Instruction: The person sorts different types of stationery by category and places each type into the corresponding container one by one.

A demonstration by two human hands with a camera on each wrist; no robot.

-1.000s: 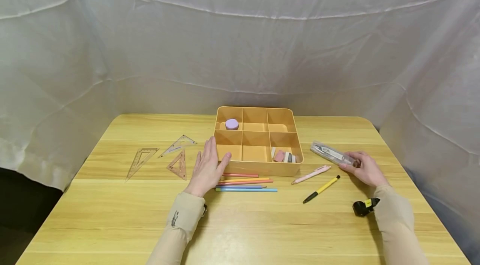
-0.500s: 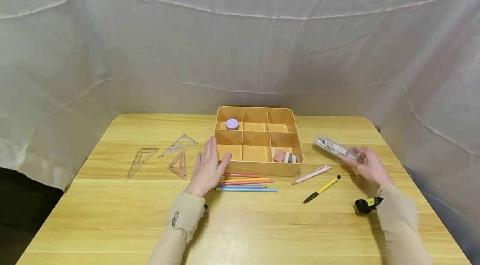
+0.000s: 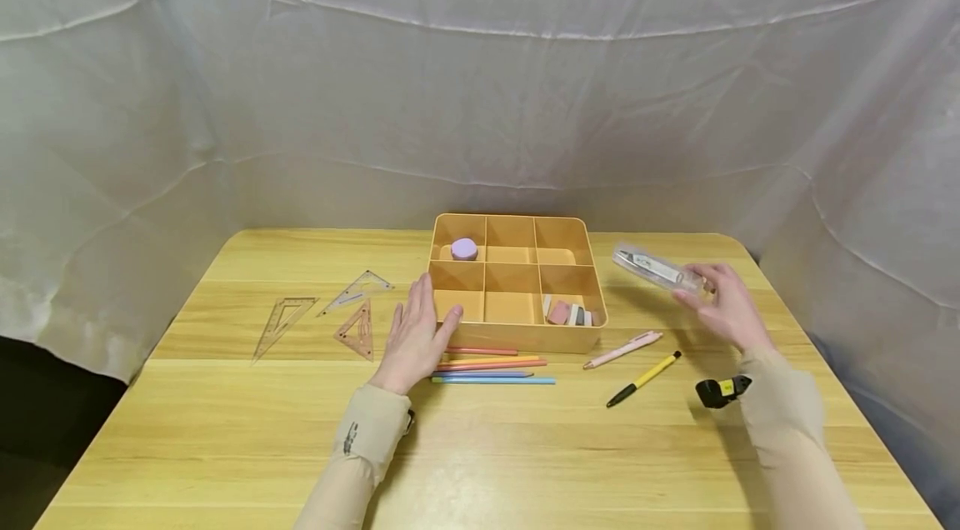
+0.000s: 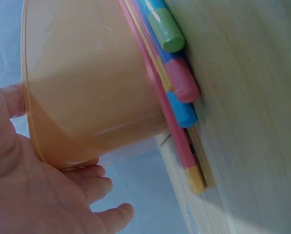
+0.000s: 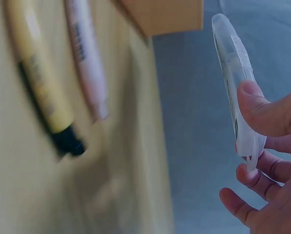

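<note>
Head view: one orange organizer [image 3: 517, 337] with six compartments stands on the table [image 3: 480, 455]; one purple rounded object [image 3: 464, 248] occupies its far left compartment, and several erasers [image 3: 558, 312], too crowded to count, its near right. The left hand [image 3: 411, 338] rests at its near left corner, fingers extended, thumb spread apart. The right hand [image 3: 727, 309] pinches one transparent case [image 3: 649, 265] above the table, right of the organizer; marks on its pale insert are illegible. Three triangular rulers [image 3: 355, 332] lie at left, five pencils [image 3: 495, 381] before the organizer, two pens [image 3: 643, 379] at right. Dark print [image 3: 350, 437] on the left sleeve [image 3: 378, 417] is unreadable.

Left wrist view: five pencil ends, one green, one pink, one blue, two yellow; thumb on the organizer's rim.

Right wrist view: case edge-on, gripped between thumb and fingers, little finger apart; lettering on both pen barrels, too blurred to read.
</note>
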